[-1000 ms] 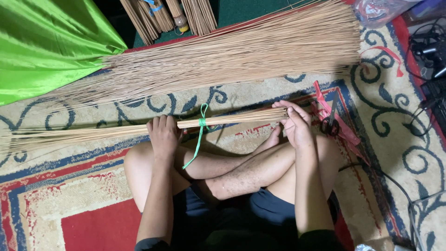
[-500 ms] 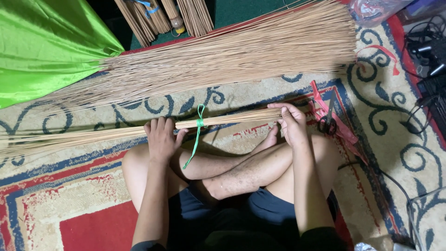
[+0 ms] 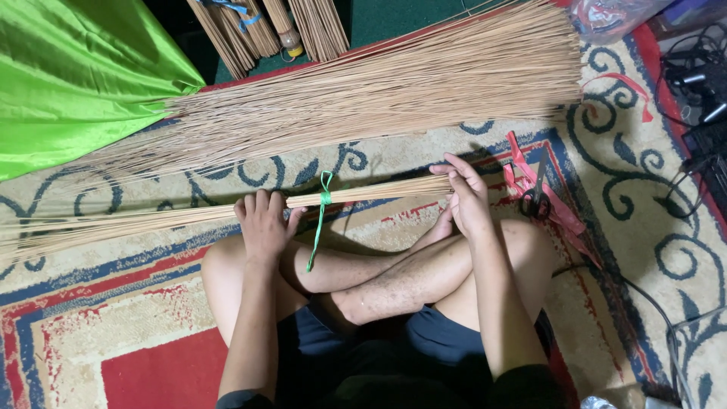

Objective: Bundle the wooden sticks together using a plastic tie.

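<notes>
Even overhead light, sharp focus; top edge dark, soft shadows under legs.

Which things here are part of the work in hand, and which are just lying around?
In hand: stick bundle, green tie, left hand, right hand.

Lying about: loose stick pile, green cloth, scissors, red strips, cables.
</notes>
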